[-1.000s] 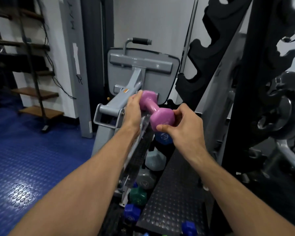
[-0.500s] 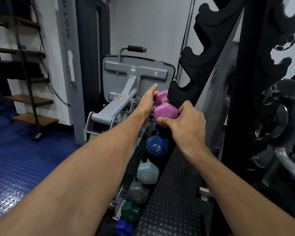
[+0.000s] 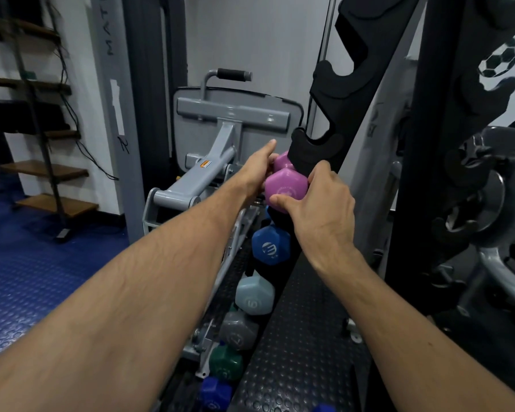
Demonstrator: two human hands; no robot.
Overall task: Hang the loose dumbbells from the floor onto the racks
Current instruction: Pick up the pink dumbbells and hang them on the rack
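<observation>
A pink dumbbell (image 3: 284, 187) lies across the slanted black rack (image 3: 333, 120), just under one of its hook notches, with its handle hidden behind the rack arm. My right hand (image 3: 321, 209) grips the near pink head with thumb below and fingers over the top. My left hand (image 3: 257, 166) rests against the far pink head, index finger stretched straight toward the grey machine. Below hang a blue dumbbell (image 3: 271, 245), a pale blue one (image 3: 254, 295), a grey one (image 3: 238, 331) and a green one (image 3: 226, 362).
A grey weight machine (image 3: 220, 144) stands close on the left of the rack. A second black rack with metal plates (image 3: 488, 203) fills the right. Studded black matting (image 3: 298, 352) lies below, blue rubber floor (image 3: 42, 278) to the left, wooden steps (image 3: 45, 171) at the back left.
Both hands carried the pink dumbbell up and rightward to the rack, turning it so one head faces me. My left hand went from wrapping the far head to resting on it with a straight finger.
</observation>
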